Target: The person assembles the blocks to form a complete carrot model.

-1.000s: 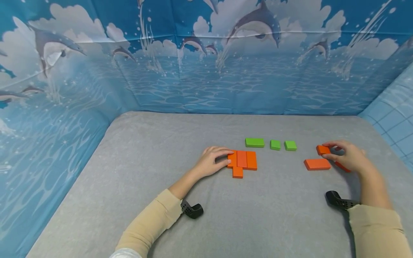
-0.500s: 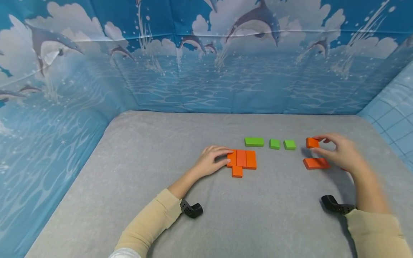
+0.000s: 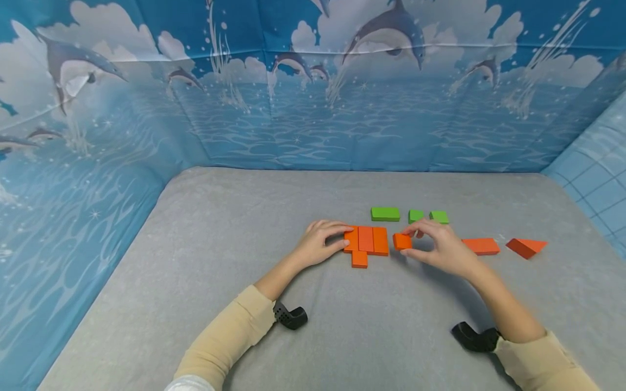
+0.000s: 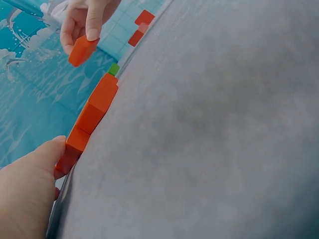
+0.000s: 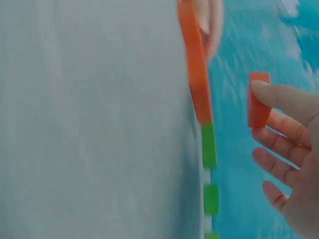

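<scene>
My left hand (image 3: pixel 320 244) holds the left end of a flat group of orange blocks (image 3: pixel 365 239), thumb and index finger on the leftmost block. Three of these blocks stand side by side, and a small one (image 3: pixel 359 259) juts out toward me. Just right of the group, my right hand (image 3: pixel 442 248) pinches a small orange block (image 3: pixel 402 241) between thumb and fingers. In the right wrist view this block (image 5: pixel 258 109) is off the table, its other fingers (image 5: pixel 279 167) loosely spread. The left wrist view also has the held block (image 4: pixel 82 51) above the table.
Behind the hands lie a long green block (image 3: pixel 385 214) and two small green blocks, partly covered by my right hand. Farther right are a long orange block (image 3: pixel 481 246) and an orange triangular block (image 3: pixel 526 247). A dolphin-print curtain (image 3: pixel 313 125) stands behind the grey table (image 3: pixel 235 217).
My right hand has lifted the small orange block from the right side and carried it left, close to the orange group. The triangular block is now uncovered. My left hand has stayed in place.
</scene>
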Demonstrator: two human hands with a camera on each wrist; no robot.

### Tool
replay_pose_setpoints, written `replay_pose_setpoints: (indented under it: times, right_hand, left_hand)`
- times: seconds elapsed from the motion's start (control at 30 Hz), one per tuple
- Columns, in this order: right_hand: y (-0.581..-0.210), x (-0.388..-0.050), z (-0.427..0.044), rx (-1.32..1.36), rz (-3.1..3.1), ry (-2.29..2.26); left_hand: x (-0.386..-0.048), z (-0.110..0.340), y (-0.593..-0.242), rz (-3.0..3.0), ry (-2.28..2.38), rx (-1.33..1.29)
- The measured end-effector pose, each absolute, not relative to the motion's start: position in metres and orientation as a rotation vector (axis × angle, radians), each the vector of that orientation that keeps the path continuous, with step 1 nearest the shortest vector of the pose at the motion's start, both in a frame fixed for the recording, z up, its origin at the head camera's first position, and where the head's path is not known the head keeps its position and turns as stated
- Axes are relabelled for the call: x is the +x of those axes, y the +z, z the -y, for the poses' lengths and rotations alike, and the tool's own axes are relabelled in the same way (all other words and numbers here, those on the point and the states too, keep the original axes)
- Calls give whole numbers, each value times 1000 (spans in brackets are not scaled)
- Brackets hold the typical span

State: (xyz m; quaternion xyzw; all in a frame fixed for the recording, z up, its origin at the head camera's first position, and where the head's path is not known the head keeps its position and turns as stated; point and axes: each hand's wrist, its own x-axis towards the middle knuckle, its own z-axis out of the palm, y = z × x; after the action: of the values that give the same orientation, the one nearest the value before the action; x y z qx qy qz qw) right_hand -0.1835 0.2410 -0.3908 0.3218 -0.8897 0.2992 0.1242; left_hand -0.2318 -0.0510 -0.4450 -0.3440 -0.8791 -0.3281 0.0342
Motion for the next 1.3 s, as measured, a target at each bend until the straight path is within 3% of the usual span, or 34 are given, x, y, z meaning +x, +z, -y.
replay_pose_setpoints:
  times: [0.43, 1.3]
  right_hand:
    - [-402, -170, -197, 913, 2780, 702]
    - [-414, -170, -188, 969, 2679, 452]
  left_hand:
    - [-231, 51, -444, 2715, -1001, -1050]
    - [-230, 51, -442, 2711, -1013, -1051]
